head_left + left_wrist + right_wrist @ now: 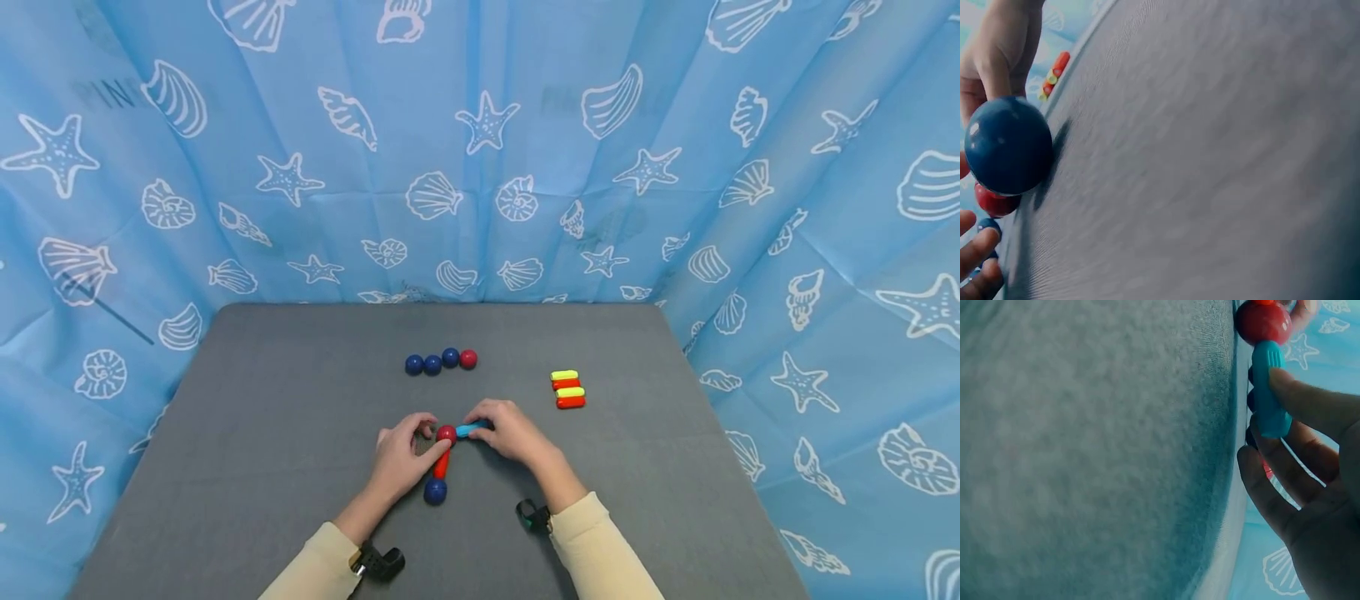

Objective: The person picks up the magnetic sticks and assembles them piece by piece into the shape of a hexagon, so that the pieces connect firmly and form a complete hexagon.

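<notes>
A red ball (446, 433) joins a red rod (442, 465) running down to a blue ball (435, 491). The left hand (401, 457) is around the red ball, its thumb at the ball's near side; whether its fingertips touch is unclear. The right hand (513, 433) pinches a light blue rod (471, 429) whose end meets the red ball. In the right wrist view, thumb and fingers hold the light blue rod (1268, 394) against the red ball (1263, 324). The blue ball (1009, 145) looms large in the left wrist view, in front of the red one (996, 201).
Behind the hands, several blue balls (432, 364) and a red ball (468, 359) form a row on the grey table (300, 400). Yellow and red rods (570, 402) lie stacked side by side at the right. A blue shell-patterned curtain (487, 208) hangs beyond the table.
</notes>
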Available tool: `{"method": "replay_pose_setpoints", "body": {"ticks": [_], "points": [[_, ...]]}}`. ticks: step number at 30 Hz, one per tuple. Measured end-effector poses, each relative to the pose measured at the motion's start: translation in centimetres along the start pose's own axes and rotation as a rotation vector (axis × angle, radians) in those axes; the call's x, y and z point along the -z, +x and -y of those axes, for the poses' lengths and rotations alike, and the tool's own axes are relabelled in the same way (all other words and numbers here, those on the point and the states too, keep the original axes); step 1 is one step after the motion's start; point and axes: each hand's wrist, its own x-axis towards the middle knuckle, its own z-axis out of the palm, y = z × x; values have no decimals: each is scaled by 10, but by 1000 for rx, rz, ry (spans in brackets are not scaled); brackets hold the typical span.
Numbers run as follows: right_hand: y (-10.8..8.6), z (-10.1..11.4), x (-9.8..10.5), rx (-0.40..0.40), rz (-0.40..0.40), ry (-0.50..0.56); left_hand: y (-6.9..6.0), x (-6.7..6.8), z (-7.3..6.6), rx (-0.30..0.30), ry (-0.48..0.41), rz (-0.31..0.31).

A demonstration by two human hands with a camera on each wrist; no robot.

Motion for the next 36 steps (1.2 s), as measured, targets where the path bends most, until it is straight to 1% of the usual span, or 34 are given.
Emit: {"method": "replay_pose_setpoints", "body": {"ticks": [5,8,12,14,19,22,23,25,29,32,36], "points": [[1,2,0,33,-6,-12,10,-2,-1,-18,39,97],[1,3,-2,30,-4,-3,12,-3,-2,4,47,122],[1,5,-5,26,-3,15,12,-4,-5,44,69,120],[2,5,-6,27,-5,25,12,-3,-7,54,91,120],[3,5,-6,38,-15,38,15,-3,-12,42,127,135],[4,3,-6,42,-22,45,17,-5,-12,41,117,144],[4,2,-6,40,-23,50,16,-5,-12,48,101,144],[4,0,-5,26,-30,51,16,-6,-10,57,77,137],[3,-5,1,-36,-55,59,13,-6,-8,59,39,116],[4,-8,7,-70,-79,83,11,-6,-6,59,42,101],[8,-13,13,-89,-127,118,9,-5,-5,57,56,92]]}}
